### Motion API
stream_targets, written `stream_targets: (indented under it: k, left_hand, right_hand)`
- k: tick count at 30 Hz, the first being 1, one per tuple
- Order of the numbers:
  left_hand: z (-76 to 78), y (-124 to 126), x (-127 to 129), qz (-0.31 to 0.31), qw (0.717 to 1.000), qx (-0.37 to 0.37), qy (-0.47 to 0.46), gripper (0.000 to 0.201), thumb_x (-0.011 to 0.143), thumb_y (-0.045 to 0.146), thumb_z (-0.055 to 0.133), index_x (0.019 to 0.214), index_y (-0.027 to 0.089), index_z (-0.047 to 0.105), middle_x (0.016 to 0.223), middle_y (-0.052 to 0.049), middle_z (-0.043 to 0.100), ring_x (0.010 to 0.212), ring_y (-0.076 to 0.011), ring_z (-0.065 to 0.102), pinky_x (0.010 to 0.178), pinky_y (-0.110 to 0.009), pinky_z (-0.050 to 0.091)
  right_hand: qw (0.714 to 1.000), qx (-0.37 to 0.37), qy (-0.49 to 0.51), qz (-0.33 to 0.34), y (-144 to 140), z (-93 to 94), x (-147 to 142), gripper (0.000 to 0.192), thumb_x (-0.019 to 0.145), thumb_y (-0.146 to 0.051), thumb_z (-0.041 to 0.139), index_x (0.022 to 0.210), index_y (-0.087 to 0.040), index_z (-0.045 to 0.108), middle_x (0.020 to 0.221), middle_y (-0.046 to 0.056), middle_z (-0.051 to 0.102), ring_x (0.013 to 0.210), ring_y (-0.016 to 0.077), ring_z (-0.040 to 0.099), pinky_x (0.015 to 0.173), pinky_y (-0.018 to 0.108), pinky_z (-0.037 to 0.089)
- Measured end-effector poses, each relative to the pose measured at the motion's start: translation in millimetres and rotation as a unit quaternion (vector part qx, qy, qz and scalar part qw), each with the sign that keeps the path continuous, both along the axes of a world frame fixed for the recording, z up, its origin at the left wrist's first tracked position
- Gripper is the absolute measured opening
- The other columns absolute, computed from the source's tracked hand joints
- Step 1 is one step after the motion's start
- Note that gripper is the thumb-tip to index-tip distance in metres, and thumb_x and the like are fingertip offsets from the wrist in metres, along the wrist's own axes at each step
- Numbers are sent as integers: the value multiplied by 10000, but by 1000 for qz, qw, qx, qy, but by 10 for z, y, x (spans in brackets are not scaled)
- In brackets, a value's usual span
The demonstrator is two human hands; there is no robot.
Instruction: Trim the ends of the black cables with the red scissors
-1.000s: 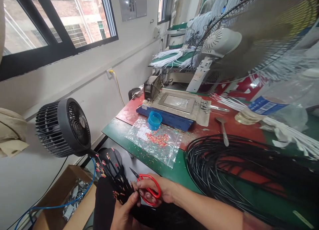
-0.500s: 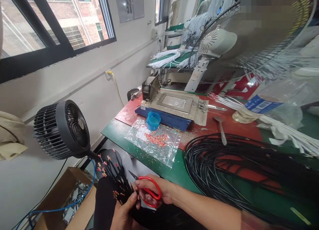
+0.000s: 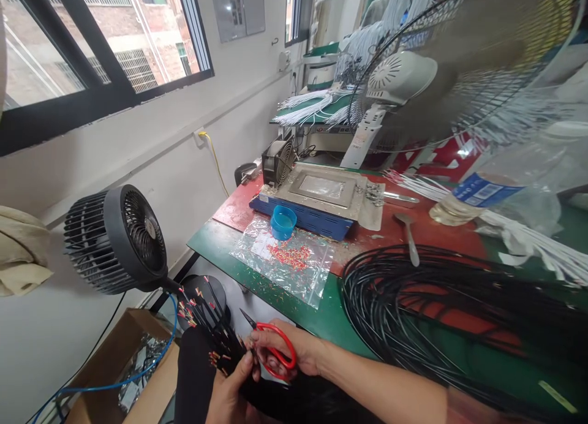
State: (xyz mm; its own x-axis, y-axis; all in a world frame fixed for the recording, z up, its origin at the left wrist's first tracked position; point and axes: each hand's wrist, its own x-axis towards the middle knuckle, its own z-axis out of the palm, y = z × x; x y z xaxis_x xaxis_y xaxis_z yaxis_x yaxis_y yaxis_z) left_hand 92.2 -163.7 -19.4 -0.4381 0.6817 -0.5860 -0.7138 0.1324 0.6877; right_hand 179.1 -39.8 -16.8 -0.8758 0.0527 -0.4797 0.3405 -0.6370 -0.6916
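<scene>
Single view, head-worn camera: looks forward and down across the green-topped workbench [image 3: 215, 243], tilted, with the window wall at 10 o'clock. Nearest: both hands, left hand [image 3: 229, 396] and right hand [image 3: 294, 350], at 6 o'clock, close under the lens. Farthest: the large wire-caged fan [image 3: 459, 62] at 2 o'clock.

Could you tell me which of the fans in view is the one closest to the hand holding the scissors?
The small black fan at the left, beside the table's end. The big wire-caged fan and little square fan stand farther back.
</scene>
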Motion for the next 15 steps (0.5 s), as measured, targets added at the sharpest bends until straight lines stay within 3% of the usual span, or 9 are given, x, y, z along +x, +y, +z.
stream_targets:
  k: [9, 15]
  left_hand:
    - [22, -10, -4, -14, 999, 10, -28, 74, 640, 204, 649, 701, 167, 631, 542, -30, 597, 654, -146, 592, 700, -291, 452]
    - [88, 10, 21, 6, 1000, 3, -18, 160, 574, 228, 711, 709, 168, 648, 508, -7, 578, 522, -113, 546, 675, -308, 458]
  right_hand:
    - [998, -52, 25, 15, 0, -66, -17, 464, 650, -539, 645, 565, -100, 519, 512, 45, 591, 341, 26, 406, 310, 123, 277]
    - [999, -38, 36, -3, -20, -49, -12, 404, 674, -483, 619, 587, -100, 526, 546, 49, 609, 325, 20, 390, 301, 124, 266]
